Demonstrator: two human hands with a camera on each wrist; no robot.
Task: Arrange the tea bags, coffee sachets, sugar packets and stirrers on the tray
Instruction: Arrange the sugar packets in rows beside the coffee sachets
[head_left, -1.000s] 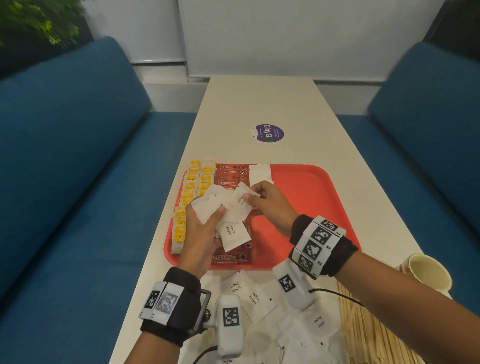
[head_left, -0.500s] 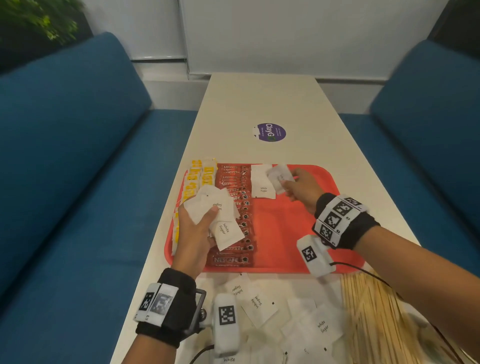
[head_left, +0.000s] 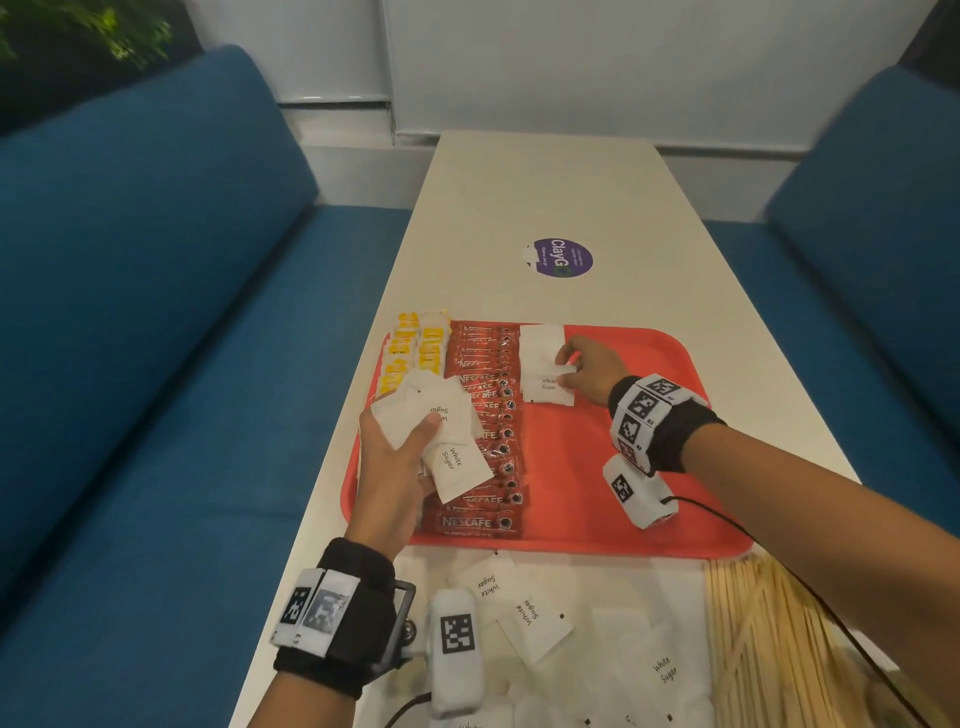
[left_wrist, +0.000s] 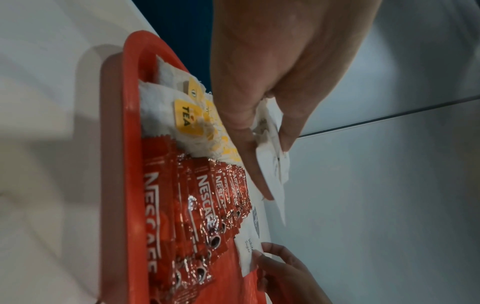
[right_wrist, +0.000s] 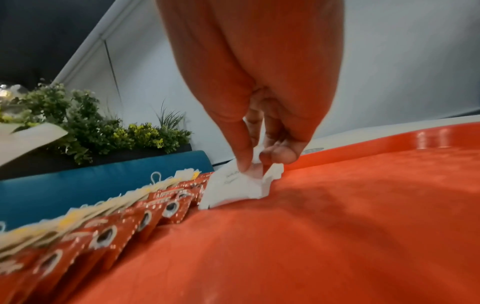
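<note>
A red tray (head_left: 649, 415) lies on the table with yellow-tagged tea bags (head_left: 410, 348) down its left edge and a column of red coffee sachets (head_left: 485, 415) beside them. My left hand (head_left: 400, 441) hovers over the tray's left side and grips a fanned bunch of white sugar packets (head_left: 441, 431), also seen in the left wrist view (left_wrist: 272, 164). My right hand (head_left: 576, 364) pinches one white sugar packet (right_wrist: 241, 183) down onto the short row of sugar packets (head_left: 545, 374) next to the far sachets.
More white sugar packets (head_left: 530, 618) lie loose on the table in front of the tray. A sheaf of wooden stirrers (head_left: 769, 649) lies at the near right. A purple round sticker (head_left: 561, 257) sits farther up the table. Blue sofas flank both sides.
My right hand took one sugar packet from the bunch in my left hand, carried it to the tray's far middle and lowered it onto the sugar row. The left hand stayed roughly in place.
</note>
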